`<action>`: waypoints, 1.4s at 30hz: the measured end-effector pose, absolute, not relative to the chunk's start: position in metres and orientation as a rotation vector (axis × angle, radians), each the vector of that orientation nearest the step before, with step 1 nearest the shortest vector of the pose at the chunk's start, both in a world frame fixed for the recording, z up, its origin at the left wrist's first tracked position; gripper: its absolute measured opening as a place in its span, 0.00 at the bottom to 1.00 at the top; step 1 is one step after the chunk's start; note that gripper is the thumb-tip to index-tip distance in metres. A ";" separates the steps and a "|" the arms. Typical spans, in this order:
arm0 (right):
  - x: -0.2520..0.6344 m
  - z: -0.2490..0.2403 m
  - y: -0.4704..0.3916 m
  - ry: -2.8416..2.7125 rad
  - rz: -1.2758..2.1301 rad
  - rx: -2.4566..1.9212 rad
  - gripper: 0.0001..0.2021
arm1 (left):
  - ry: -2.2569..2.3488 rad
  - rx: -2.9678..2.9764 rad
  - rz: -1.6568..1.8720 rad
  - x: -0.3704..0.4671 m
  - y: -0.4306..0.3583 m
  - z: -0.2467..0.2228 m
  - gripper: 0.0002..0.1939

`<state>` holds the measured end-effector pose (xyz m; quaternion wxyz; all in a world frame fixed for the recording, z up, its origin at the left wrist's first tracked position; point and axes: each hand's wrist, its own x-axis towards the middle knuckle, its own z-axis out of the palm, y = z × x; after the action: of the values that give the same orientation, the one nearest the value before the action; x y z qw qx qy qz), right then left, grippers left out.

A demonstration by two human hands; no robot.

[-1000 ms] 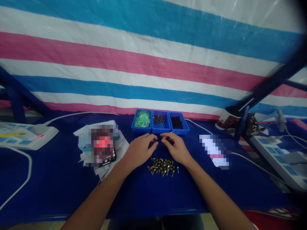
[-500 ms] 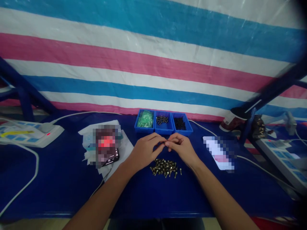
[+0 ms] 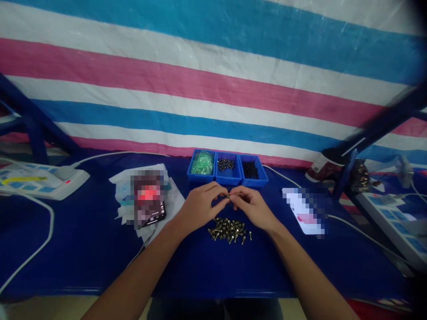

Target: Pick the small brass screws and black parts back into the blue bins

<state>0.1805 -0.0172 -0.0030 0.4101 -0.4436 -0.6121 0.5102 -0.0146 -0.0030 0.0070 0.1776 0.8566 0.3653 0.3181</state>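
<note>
My left hand [image 3: 202,206] and my right hand [image 3: 252,206] meet in front of the blue bins, fingertips pinched together. Between them shows a tiny metal screw [image 3: 228,196], mostly covered by the fingers, so its detail is hard to make out. Just below my hands lies a loose pile of small brass-coloured screws [image 3: 228,230] with dark heads. Beyond the hands, the left blue bin [image 3: 201,178] holds clear green plastic pieces [image 3: 202,163]. Dark metal small parts [image 3: 226,164] sit in the middle bin, and black small parts [image 3: 249,170] in the right one.
On the left, a lit phone [image 3: 156,218] rests on crumpled paper [image 3: 174,195]. A white phone-like slab [image 3: 312,229] lies to the right. Power strips [image 3: 71,184] with white cables stand at both sides. A dark cup [image 3: 322,166] stands near the frame leg at back right.
My fingertips have shifted slightly, and the small metal screw between them shows more clearly. The view has tipped a little; the pile and bins look unchanged.
</note>
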 end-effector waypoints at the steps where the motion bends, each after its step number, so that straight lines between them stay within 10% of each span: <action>1: 0.181 -0.004 -0.017 -1.549 1.297 -1.112 0.11 | 1.024 2.424 0.892 -0.015 -0.003 0.007 0.07; 16: 0.182 -0.007 -0.010 -1.238 1.083 -1.192 0.26 | 1.409 2.231 1.219 -0.023 0.002 0.019 0.11; 42: 0.226 -0.011 -0.021 -2.245 1.415 -1.443 0.10 | 1.348 2.311 0.856 -0.014 -0.001 0.004 0.08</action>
<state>0.2260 -0.0215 -0.0106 0.0606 -0.4768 -0.7419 0.4676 -0.0141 -0.0008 0.0044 0.1653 0.8114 0.4732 0.3005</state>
